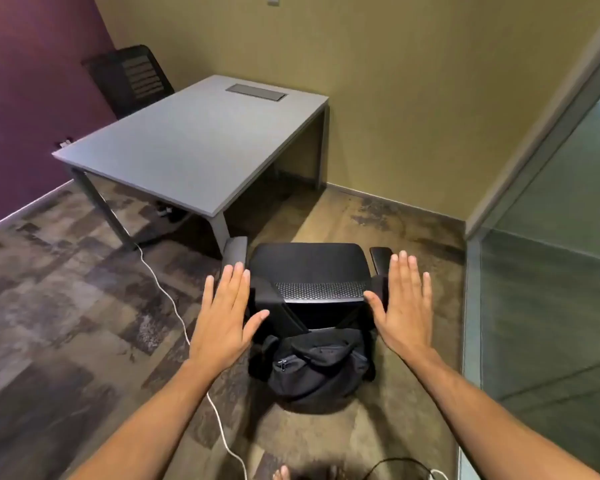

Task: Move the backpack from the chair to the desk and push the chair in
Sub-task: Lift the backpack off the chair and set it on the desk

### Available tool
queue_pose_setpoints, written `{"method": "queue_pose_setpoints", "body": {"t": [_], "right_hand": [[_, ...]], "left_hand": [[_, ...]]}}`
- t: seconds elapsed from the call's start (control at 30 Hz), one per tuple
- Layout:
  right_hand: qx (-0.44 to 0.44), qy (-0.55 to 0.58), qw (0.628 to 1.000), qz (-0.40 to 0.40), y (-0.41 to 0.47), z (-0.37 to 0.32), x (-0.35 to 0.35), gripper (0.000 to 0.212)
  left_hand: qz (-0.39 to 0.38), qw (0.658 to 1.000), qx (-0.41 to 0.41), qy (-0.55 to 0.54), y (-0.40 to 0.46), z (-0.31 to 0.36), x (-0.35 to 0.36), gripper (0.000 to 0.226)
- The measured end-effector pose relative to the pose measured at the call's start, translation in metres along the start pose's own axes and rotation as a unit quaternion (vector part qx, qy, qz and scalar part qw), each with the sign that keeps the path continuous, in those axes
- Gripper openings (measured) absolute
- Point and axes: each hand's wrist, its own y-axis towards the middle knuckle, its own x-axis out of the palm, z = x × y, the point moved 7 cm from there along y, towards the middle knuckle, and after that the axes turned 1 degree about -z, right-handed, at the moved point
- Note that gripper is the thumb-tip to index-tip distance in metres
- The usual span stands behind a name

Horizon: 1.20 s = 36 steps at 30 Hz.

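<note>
Backpack (317,367) half hidden behind chair (309,271), hands spread

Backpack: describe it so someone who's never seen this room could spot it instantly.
Start at the grey rectangular desk, then come toward the camera to the black mesh-backed office chair between the two open hands. The black soft fabric backpack lies slumped on its seat, the only crumpled, zippered thing among hard furniture.

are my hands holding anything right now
No. The left hand and right hand are both open and empty, spread above the chair and backpack.
</note>
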Motion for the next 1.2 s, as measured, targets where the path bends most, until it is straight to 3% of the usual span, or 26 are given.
{"method": "queue_pose_setpoints", "body": {"t": [0.37,0.57,0.63,0.73,0.8,0.93,1.03,1.07,1.2], "right_hand": [[0.039,-0.019,0.991,-0.129,-0.084,0.019,0.048,0.083],[0.120,0.122,0.973,-0.155,-0.076,0.024,0.062,0.074],[0.190,0.229,0.941,-0.162,-0.067,0.026,0.067,0.069],[0.309,0.394,0.853,-0.149,-0.051,0.025,0.071,0.049],[0.329,0.452,0.821,-0.118,-0.044,0.023,0.071,0.015],[0.331,0.459,0.819,-0.097,-0.042,0.028,0.070,0.026],[0.302,0.456,0.830,-0.110,-0.045,0.022,0.069,0.028],[0.289,0.455,0.836,-0.108,-0.045,0.020,0.069,0.028],[0.266,0.466,0.838,-0.102,-0.050,0.008,0.065,0.034]], "left_hand": [[-0.095,0.995,-0.024,-0.025,-0.064,0.023,0.049,0.077],[-0.106,0.987,-0.064,-0.102,-0.063,0.020,0.063,0.079],[-0.103,0.981,-0.089,-0.141,-0.055,0.019,0.065,0.081],[-0.090,0.970,-0.119,-0.192,-0.044,0.021,0.067,0.083],[-0.090,0.946,-0.162,-0.265,-0.043,0.021,0.070,0.084],[-0.021,0.849,-0.308,-0.430,-0.044,0.012,0.076,0.053],[0.018,0.726,-0.386,-0.568,-0.038,0.010,0.085,0.044],[0.019,0.709,-0.399,-0.581,-0.035,0.008,0.087,0.043],[-0.073,0.737,-0.385,-0.551,-0.027,0.001,0.100,0.022]]}}
